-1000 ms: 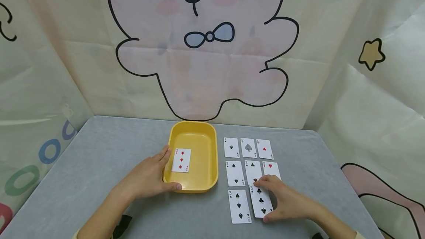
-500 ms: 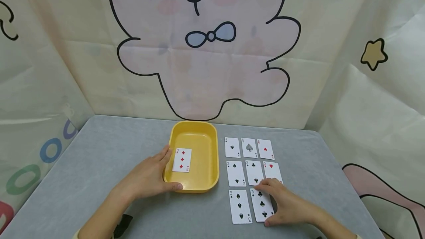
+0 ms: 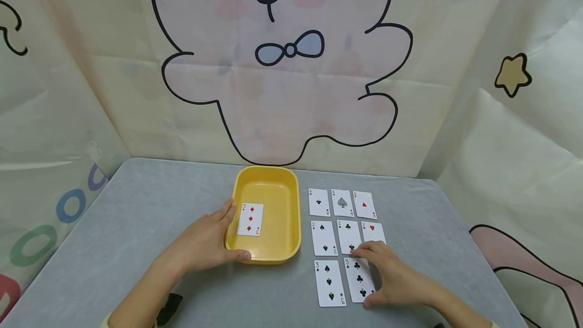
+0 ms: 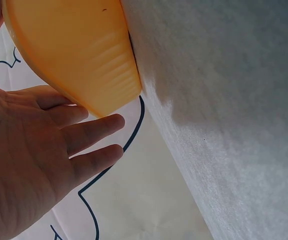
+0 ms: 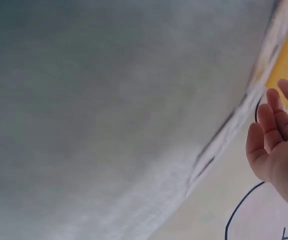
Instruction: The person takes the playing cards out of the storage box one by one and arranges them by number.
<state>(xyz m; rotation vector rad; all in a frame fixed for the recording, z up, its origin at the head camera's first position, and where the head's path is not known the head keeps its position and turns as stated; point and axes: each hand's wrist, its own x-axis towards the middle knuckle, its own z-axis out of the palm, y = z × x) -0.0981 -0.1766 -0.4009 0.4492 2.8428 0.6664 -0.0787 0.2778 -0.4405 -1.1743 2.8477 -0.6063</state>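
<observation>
On the tray's left side, my left hand [image 3: 207, 244] lies with its fingers along the wall and its thumb at the near rim of the yellow tray [image 3: 291, 216]. Inside that tray is a three of diamonds card [image 3: 249, 219], face up. My right hand [image 3: 396, 275] pinches the three of clubs [image 3: 357, 277] by its far and near edges, low at the table; part of the card's right side is covered. Just left of it lies the three of spades [image 3: 329, 283]. The two of clubs [image 3: 348, 234] is right beyond my right fingertips. The right wrist view shows no card.
Two of spades [image 3: 324, 238] and a partly covered two of hearts [image 3: 372, 229] complete the middle row. Behind lie the aces of clubs [image 3: 319, 201], spades [image 3: 342, 202] and hearts [image 3: 364, 204]. A printed curtain [image 3: 291, 115] hangs at the table's [image 3: 159, 201] back edge.
The three of clubs has shifted slightly toward me and right, off the two of clubs it overlapped, then slightly back away from me. My left hand and the tray have stayed put.
</observation>
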